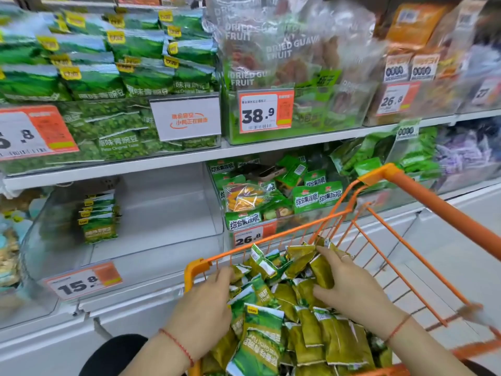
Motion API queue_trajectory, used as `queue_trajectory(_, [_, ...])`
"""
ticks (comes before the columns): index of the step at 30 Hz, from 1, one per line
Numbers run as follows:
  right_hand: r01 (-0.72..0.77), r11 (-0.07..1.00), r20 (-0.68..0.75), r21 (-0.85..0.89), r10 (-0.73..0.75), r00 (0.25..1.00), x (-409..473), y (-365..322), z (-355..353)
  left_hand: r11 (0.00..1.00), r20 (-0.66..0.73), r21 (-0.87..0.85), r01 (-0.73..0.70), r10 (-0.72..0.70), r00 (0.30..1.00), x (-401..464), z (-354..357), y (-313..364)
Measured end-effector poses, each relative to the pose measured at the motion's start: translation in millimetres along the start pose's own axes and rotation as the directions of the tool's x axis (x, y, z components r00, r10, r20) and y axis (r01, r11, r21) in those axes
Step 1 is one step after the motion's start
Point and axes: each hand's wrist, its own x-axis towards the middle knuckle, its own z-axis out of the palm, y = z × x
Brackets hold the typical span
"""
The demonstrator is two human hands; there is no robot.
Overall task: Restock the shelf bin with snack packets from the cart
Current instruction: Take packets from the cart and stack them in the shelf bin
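An orange wire cart [423,202] at lower right holds a heap of small green snack packets [260,329]. Both my hands are down in the heap. My left hand [206,302] lies at the heap's left edge, its fingertips curled around packets by the cart rim. My right hand [349,283] grips a bunch of olive-green packets [321,270] near the cart's far side. The clear shelf bin [162,213] on the lower shelf at left holds only a short row of the same green packets [99,218], standing at its left side.
A 15.8 price tag [84,280] hangs on the bin's front. To its right a bin of mixed green snack packs [273,202] carries a 26.8 tag. The upper shelf holds full bins of green pea packets [108,77] and dried fruit bags [284,63].
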Motion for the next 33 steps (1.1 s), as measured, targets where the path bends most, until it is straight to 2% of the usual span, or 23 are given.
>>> queue_trajectory(3, [-0.040, 0.998, -0.116, -0.040, 0.036, 0.993, -7.0, 2.2, -17.7, 0.981, -0.067, -0.194, 0.026, -0.040, 0.997, -0.5, -10.4, -6.8])
queue_trajectory(5, [-0.035, 0.991, -0.203, 0.126, 0.060, 0.977, -11.8, 0.8, -27.8, 0.876, -0.047, -0.473, 0.092, -0.129, 0.990, 4.3, -16.2, -12.2])
queue_trajectory(6, [-0.003, 0.956, -0.213, 0.295, 0.069, 0.975, -13.9, -3.5, -32.5, 0.759, 0.009, -0.634, 0.149, -0.185, 0.983, 7.6, -18.9, -13.4])
queue_trajectory(7, [0.025, 0.880, -0.192, 0.475, 0.076, 0.978, -15.1, -8.9, -36.8, 0.585, 0.090, -0.784, 0.208, -0.225, 0.970, 10.2, -23.3, -12.2])
queue_trajectory(8, [0.030, 0.780, -0.152, 0.626, 0.083, 0.985, -17.2, -16.6, -41.1, 0.371, 0.177, -0.893, 0.253, -0.227, 0.958, 12.0, -28.2, -9.1])
queue_trajectory(10, [-0.071, 0.572, 0.010, 0.817, 0.110, 0.994, -19.5, -30.8, -41.1, -0.036, 0.315, -0.949, 0.313, -0.139, 0.939, 13.2, -36.0, -0.6])
queue_trajectory(11, [-0.146, 0.477, 0.095, 0.866, 0.130, 0.987, -18.3, -34.7, -36.1, -0.161, 0.351, -0.929, 0.333, -0.101, 0.931, 13.0, -38.5, 3.3])
queue_trajectory(13, [-0.245, 0.359, 0.204, 0.901, 0.147, 0.968, -17.2, -45.8, -31.3, -0.287, 0.393, -0.888, 0.360, -0.066, 0.917, 11.6, -40.4, 8.3])
queue_trajectory(16, [-0.259, 0.253, 0.225, 0.932, 0.153, 0.962, -16.6, -57.2, -28.0, -0.344, 0.415, -0.862, 0.373, -0.053, 0.908, 7.3, -41.3, 10.4])
queue_trajectory(20, [-0.277, 0.096, 0.265, 0.956, 0.122, 0.956, -18.6, -65.8, -20.9, -0.243, 0.396, -0.901, 0.360, -0.115, 0.911, 2.7, -42.7, 8.5])
queue_trajectory(27, [-0.260, 0.002, 0.258, 0.966, 0.096, 0.961, -17.8, -79.3, -20.1, -0.148, 0.341, -0.936, 0.319, -0.157, 0.927, 4.3, -43.8, 5.9])
queue_trajectory(30, [-0.259, 0.004, 0.258, 0.966, 0.075, 0.963, -16.3, -81.3, -18.6, -0.202, 0.327, -0.935, 0.292, -0.167, 0.930, 5.1, -43.5, 5.3])
queue_trajectory(33, [-0.266, 0.018, 0.264, 0.964, 0.067, 0.962, -15.8, -81.0, -15.5, -0.335, 0.360, -0.892, 0.303, -0.124, 0.925, 5.3, -44.5, 4.4])
